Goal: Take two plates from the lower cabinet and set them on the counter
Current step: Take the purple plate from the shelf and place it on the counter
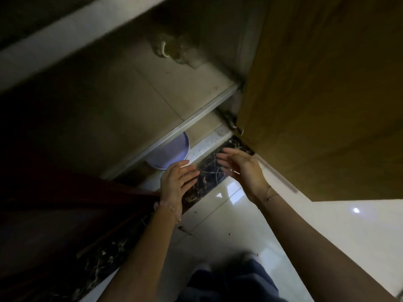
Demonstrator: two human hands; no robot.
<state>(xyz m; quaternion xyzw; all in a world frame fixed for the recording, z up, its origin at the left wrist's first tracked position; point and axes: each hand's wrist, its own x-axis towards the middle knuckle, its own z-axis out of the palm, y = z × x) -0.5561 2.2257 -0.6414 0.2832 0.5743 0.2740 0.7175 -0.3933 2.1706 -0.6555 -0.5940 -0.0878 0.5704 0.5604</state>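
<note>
A pale lilac plate lies on the bottom level of the open lower cabinet, half hidden under the edge of a shelf. Whether a second plate lies with it I cannot tell. My left hand hovers just in front of the plate, fingers spread, holding nothing. My right hand is a little to the right, over the dark marble plinth, fingers apart and empty. Neither hand touches the plate.
The wooden cabinet door stands open on the right, close to my right hand. A crumpled pale object sits deep on the shelf. A dark red door or panel fills the left. Glossy white floor tiles and my feet are below.
</note>
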